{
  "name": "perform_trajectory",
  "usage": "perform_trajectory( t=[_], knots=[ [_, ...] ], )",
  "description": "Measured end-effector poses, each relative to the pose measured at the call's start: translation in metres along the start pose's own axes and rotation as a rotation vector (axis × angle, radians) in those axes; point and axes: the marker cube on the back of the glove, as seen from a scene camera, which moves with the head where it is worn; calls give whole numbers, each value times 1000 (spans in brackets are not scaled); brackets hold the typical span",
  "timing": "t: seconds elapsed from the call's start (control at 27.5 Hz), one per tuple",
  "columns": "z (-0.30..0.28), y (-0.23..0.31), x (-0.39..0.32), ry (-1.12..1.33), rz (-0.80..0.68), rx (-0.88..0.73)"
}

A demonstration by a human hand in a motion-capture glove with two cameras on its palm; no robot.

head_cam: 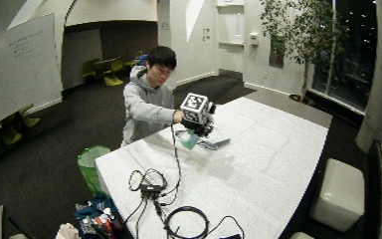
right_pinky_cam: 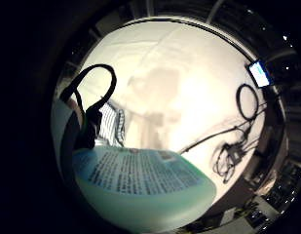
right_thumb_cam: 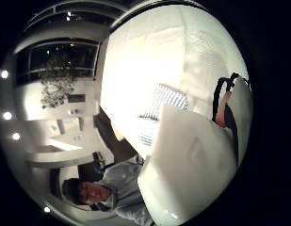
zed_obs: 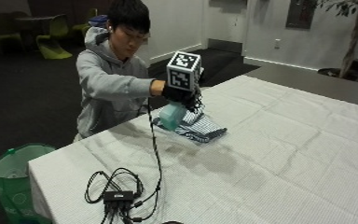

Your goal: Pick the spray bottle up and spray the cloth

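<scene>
With the spray bottle (zed_obs: 170, 115) grasped in the gloved right hand (zed_obs: 180, 95) and held above the striped cloth (zed_obs: 199, 126) on the table (zed_obs: 278, 154), pickup is done — spraying apparently remains.

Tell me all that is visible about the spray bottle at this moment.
The spray bottle is pale green, translucent-looking plastic, with a printed label of small dark text on its body. It is off the table, tilted, gripped by the gloved right hand, directly above the folded striped cloth. Its nozzle and trigger are hidden by the hand.
</scene>
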Motion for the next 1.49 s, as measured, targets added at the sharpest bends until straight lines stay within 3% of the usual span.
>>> perform_trajectory(
  t=[0.22, 0.62, 1.24, 1.49],
  knots=[
    [-8, 27, -59, 195, -94, -81],
    [70, 32, -71, 296, -98, -196],
    [40, 43, -117, 368, -160, -152],
    [70, 37, -111, 417, -125, -175]
  ],
)
